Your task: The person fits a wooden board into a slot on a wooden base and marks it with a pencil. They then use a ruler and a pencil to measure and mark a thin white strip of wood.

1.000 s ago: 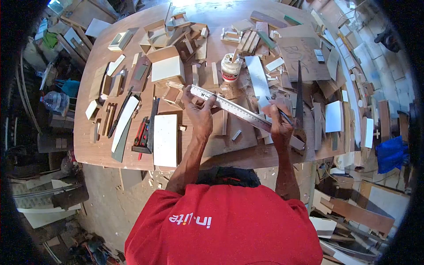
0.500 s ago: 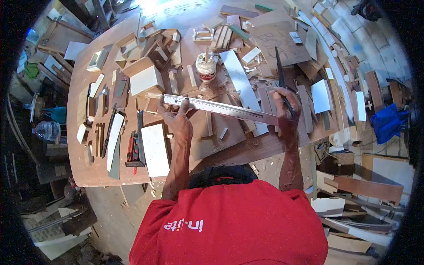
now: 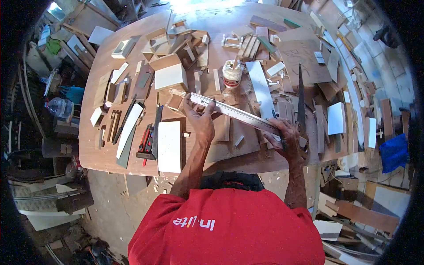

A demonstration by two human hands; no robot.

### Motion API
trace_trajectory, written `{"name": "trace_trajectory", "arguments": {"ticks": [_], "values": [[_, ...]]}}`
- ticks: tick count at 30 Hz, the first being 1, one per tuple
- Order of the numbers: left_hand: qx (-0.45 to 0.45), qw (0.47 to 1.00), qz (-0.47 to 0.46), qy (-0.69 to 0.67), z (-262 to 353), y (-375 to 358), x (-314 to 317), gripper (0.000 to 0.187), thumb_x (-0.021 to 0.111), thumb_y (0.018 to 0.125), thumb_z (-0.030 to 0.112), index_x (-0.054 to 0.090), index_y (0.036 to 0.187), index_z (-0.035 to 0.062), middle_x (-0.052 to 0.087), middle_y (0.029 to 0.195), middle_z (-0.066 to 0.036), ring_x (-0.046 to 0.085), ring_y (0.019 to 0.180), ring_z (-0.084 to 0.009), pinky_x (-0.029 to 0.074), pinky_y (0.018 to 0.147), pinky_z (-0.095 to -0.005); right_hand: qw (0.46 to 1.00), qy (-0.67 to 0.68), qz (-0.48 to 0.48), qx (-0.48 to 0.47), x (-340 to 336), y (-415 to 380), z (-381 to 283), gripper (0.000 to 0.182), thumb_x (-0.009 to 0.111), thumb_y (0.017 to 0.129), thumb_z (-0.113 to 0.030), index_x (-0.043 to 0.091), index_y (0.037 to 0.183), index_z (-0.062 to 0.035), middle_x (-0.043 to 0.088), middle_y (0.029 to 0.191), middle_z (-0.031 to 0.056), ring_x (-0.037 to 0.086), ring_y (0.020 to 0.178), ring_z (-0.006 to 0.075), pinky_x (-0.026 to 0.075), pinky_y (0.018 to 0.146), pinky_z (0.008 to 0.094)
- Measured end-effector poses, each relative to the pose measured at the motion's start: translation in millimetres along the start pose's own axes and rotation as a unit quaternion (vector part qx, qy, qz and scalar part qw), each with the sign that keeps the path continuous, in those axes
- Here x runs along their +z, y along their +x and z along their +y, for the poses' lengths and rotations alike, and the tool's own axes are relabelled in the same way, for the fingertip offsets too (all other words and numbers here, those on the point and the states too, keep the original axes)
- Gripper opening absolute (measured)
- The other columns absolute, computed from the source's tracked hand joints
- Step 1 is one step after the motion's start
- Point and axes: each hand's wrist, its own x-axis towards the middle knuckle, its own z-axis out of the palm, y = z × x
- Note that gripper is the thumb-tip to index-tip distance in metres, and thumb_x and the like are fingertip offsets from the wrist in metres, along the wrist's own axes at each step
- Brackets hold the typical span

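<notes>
In my left hand (image 3: 201, 118) is one end of a white ruler (image 3: 238, 114), gripped between thumb and fingers and held slanting above the table. A pale wooden strip (image 3: 177, 92) pokes out past that end, along the ruler. My right hand (image 3: 287, 134) is closed at the ruler's other end, with a thin dark pen-like stick (image 3: 283, 142) among its fingers. Just right of that hand, a long dark saw-like blade (image 3: 301, 97) points away from me. Beyond the ruler stands an open jar (image 3: 232, 75) of whitish paste with a stick in it.
The wooden table (image 3: 212, 26) carries many offcuts and an open-sided box (image 3: 170, 73). A white board (image 3: 169, 145), red-and-black tools (image 3: 148, 143) and a long white strip (image 3: 260, 86) lie around my hands. More boards (image 3: 362, 212) are piled at right.
My right hand has moved left and closer to me, onto the ruler's right end, turning the dark stick with it. My left hand keeps its grip. The whole view has shifted.
</notes>
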Motion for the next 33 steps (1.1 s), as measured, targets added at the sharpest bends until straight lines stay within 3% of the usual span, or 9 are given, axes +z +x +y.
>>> {"name": "trace_trajectory", "arguments": {"ticks": [3,18,33], "values": [[-0.016,1.000,-0.004,-0.010,9,-4,5,0.075,0.059,0.083,-0.011,0.018,0.142,0.0121,0.060,0.106,-0.016,0.066,0.091,-0.0251,0.063,0.071,-0.0406,1.000,-0.009,0.009,-0.016,0,2,-3,0.040,0.072,0.074,-0.017,0.060,0.112,-0.0093,0.065,0.099,0.0149,0.062,0.090,0.0368,0.050,0.077,0.0444],[0.006,1.000,-0.014,-0.001,6,-1,3,0.073,0.058,0.082,-0.013,0.020,0.139,0.0109,0.058,0.110,-0.017,0.064,0.096,-0.0256,0.063,0.074,-0.0410,1.000,0.000,0.010,-0.021,2,2,-3,0.038,0.073,0.073,-0.011,0.062,0.110,-0.0105,0.067,0.101,0.0120,0.064,0.091,0.0345,0.051,0.078,0.0416],[0.021,1.000,-0.013,0.006,-3,-1,-3,0.073,0.058,0.083,-0.010,0.019,0.140,0.0113,0.058,0.107,-0.017,0.066,0.093,-0.0252,0.063,0.072,-0.0396,1.000,0.011,0.019,-0.019,7,0,6,0.037,0.074,0.075,-0.016,0.063,0.109,-0.0100,0.067,0.097,0.0135,0.064,0.087,0.0342,0.052,0.074,0.0417]]}}
